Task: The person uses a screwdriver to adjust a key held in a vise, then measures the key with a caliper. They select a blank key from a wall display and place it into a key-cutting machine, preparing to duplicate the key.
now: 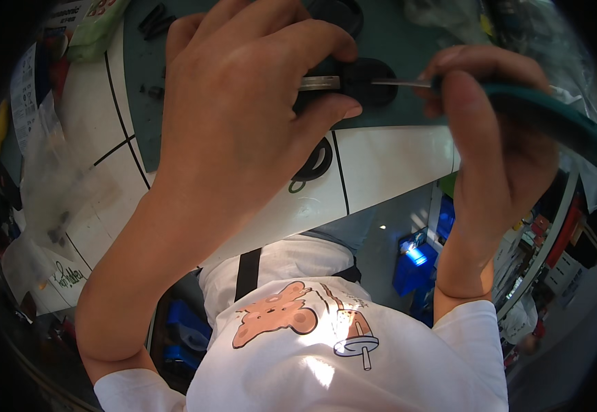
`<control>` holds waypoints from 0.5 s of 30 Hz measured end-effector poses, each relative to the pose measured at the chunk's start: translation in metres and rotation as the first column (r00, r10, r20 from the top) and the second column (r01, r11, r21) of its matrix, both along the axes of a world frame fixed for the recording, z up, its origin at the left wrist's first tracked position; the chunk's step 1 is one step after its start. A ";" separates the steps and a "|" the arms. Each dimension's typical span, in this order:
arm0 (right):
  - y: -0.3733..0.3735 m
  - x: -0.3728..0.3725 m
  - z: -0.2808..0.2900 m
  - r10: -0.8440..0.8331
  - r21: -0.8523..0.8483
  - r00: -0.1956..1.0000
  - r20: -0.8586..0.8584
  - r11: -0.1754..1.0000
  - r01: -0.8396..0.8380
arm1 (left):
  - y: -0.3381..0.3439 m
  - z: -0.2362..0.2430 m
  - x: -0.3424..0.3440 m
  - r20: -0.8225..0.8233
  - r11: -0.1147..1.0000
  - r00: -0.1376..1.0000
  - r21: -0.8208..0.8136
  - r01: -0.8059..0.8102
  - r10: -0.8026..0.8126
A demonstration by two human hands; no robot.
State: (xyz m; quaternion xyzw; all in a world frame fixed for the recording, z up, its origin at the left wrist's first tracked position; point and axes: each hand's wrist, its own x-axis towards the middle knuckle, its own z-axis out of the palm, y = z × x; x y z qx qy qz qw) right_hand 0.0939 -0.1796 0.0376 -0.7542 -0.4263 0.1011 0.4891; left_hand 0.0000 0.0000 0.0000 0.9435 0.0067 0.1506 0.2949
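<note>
My left hand (233, 89) lies over a dark green mat (422, 113), its thumb and index finger closed around a car key. The car key has a flat metal blade (320, 83) and a rounded black head (370, 75); part of it is hidden under my fingers. From the right, my right hand (497, 110) grips a thin-shafted tool with a teal handle (545, 103). Its slim metal shaft (401, 82) points left, and the tip meets or overlaps the black head. Whether it presses in, I cannot tell.
A black rounded part (340, 17) lies beyond my left fingers. Beside the mat's near edge sit a black ring-shaped thing (320, 159) and a small green loop (298, 186). Clear plastic bags (58, 172) lie at left on the white tiled table (394, 154). Blue boxes (412, 268) stand below.
</note>
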 end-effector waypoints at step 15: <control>0.034 0.013 0.045 0.361 -0.373 0.925 0.120 0.880 -0.295 | -0.006 -0.017 0.002 0.212 0.994 0.973 -0.085 -0.074 0.091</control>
